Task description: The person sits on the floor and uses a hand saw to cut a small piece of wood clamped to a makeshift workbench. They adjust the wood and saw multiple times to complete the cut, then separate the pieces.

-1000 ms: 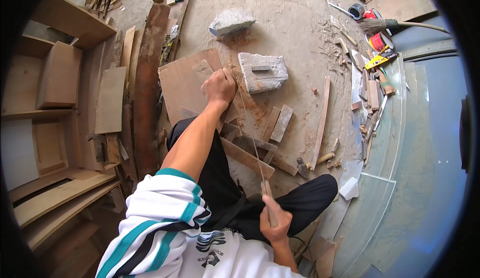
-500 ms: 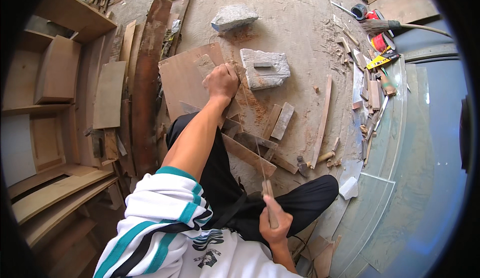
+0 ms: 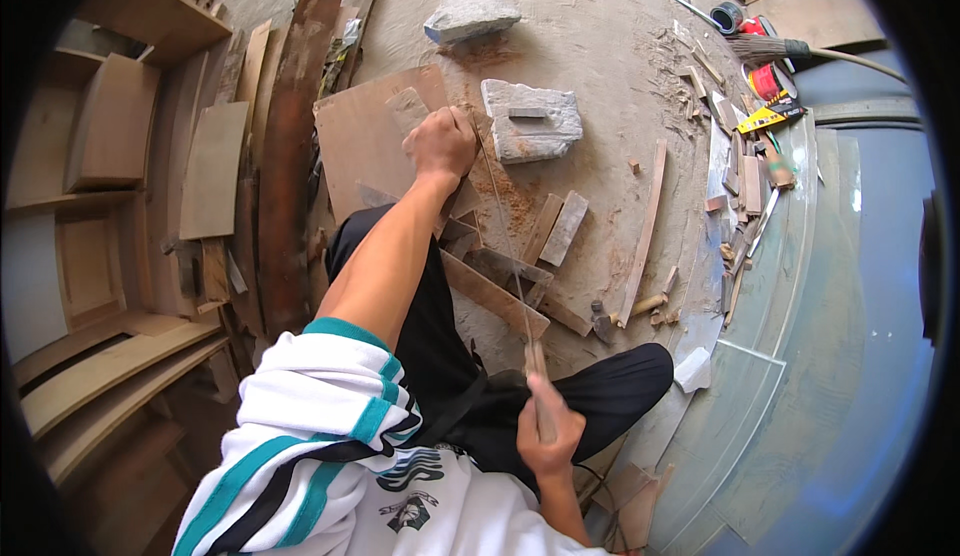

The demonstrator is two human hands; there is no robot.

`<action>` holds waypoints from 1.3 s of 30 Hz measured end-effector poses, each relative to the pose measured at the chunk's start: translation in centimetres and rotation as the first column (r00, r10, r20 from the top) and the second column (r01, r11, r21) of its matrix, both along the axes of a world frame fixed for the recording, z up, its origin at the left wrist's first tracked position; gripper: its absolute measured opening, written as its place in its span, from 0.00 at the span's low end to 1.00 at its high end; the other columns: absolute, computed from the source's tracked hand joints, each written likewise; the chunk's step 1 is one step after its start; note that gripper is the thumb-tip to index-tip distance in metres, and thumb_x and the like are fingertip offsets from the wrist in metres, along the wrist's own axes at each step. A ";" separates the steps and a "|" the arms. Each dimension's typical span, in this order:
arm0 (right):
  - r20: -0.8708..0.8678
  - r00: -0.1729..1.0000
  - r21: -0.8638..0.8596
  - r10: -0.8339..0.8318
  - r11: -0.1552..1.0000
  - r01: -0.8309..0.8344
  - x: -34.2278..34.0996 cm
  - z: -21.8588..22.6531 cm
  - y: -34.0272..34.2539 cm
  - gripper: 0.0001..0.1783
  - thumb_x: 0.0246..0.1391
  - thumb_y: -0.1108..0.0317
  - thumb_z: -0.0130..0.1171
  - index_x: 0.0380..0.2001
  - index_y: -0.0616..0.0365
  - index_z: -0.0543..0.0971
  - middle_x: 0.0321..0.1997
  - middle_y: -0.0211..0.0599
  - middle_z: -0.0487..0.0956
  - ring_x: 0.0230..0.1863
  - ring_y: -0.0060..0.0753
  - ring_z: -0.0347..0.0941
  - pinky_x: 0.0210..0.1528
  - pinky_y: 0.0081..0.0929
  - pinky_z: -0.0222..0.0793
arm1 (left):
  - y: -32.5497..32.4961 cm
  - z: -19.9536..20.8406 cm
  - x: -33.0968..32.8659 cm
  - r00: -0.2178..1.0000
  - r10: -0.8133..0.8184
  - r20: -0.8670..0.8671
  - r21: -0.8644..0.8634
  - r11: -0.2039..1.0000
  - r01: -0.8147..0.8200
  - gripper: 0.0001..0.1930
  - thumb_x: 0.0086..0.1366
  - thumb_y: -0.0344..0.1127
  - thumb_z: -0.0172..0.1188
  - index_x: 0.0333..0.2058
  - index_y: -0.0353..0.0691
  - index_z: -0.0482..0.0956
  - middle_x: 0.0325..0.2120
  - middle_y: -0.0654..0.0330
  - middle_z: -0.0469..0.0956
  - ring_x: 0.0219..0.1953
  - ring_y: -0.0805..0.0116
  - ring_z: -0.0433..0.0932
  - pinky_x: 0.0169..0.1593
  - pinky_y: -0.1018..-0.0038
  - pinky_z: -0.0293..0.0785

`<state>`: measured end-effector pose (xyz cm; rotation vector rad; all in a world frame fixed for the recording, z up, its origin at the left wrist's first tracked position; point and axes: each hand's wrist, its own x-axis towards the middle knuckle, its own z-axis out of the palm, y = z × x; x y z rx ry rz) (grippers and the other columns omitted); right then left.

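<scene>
Take the pale block (image 3: 553,139) with 1 small bar (image 3: 527,113) on top as your landmark. Your left hand (image 3: 443,143) is just left of it, knuckles up and fingers curled over the wooden piece (image 3: 405,108); their undersides are hidden, so I can't tell whether you grip the wood or only press on it. That piece lies on the flat board (image 3: 345,141), also left of the block. Your right hand (image 3: 550,428) is wrapped firmly around the handle of the saw (image 3: 537,361), well below the block on your side, and the thin blade reaches up past the block's left edge to your left fist.

Watch 3 things. First, the blade's far end sits very near your left fingers; if it jumps out of line, it could cut them. Second, if your left hand bears down unevenly, the wood could turn on the board and the blade could bind or bend. Third, the blade crosses the view over a loose plank (image 3: 495,294) below the block; if you drop the handle, the blade might catch there. Reddish sawdust (image 3: 515,201) below the block could also hide a cutting line.
</scene>
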<state>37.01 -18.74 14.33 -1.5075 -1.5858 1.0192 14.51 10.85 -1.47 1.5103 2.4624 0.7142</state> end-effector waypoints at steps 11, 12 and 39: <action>0.023 0.999 0.140 0.031 0.990 -0.033 -3.1 -3.5 7.9 0.26 0.49 0.81 0.57 0.54 0.62 0.80 0.52 0.53 0.82 0.45 0.48 0.84 0.46 0.32 0.79 | 0.6 -0.2 0.0 1.000 0.011 0.010 0.016 1.000 -0.011 0.21 0.70 0.45 0.45 0.27 0.40 0.82 0.30 0.47 0.84 0.34 0.42 0.83 0.41 0.51 0.77; 0.053 0.998 0.153 0.034 0.987 -0.042 -1.1 -2.4 3.7 0.26 0.47 0.83 0.58 0.54 0.63 0.80 0.51 0.55 0.82 0.44 0.48 0.85 0.45 0.32 0.79 | 0.6 -0.2 0.1 1.000 0.011 0.016 0.014 1.000 -0.011 0.21 0.70 0.45 0.45 0.27 0.40 0.82 0.30 0.47 0.84 0.34 0.42 0.83 0.41 0.51 0.77; -0.024 0.999 0.161 0.027 0.987 -0.023 -6.8 -5.8 15.4 0.24 0.52 0.79 0.54 0.55 0.59 0.79 0.53 0.52 0.81 0.54 0.50 0.80 0.56 0.36 0.75 | 0.6 -0.7 -0.1 1.000 -0.012 0.017 0.023 1.000 0.011 0.21 0.69 0.45 0.45 0.28 0.42 0.84 0.31 0.48 0.85 0.34 0.45 0.84 0.40 0.52 0.78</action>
